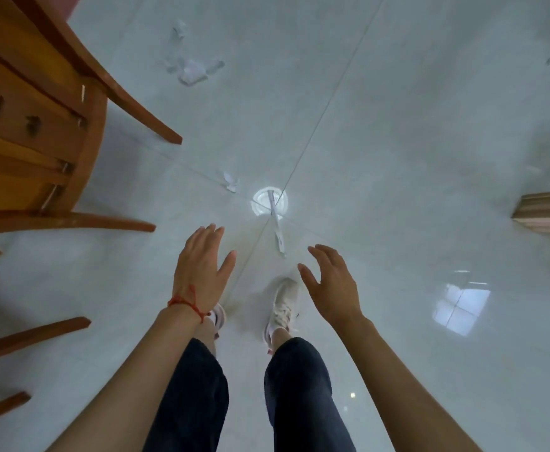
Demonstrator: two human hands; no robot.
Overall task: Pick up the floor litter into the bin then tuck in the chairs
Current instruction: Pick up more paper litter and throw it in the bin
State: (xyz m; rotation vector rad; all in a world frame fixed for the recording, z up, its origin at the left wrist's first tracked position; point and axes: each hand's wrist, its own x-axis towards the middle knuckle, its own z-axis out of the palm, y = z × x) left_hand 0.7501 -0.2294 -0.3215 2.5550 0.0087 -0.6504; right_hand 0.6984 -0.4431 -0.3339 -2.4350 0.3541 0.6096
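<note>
Floor [397,125]: pale grey-white glossy tiles, thin dark grout lines, bright white reflections. Litter: white crumpled paper scraps [192,70], one small white scrap [230,182], white paper strip [277,228]. Chair [38,119]: orange-brown wood, darker spots on the frame. Left wrist: red string bracelet [187,303]. Trousers [299,386]: dark navy. Shoes [281,308]: white. Object at right edge [547,210]: pale pinkish-tan, striped.
</note>
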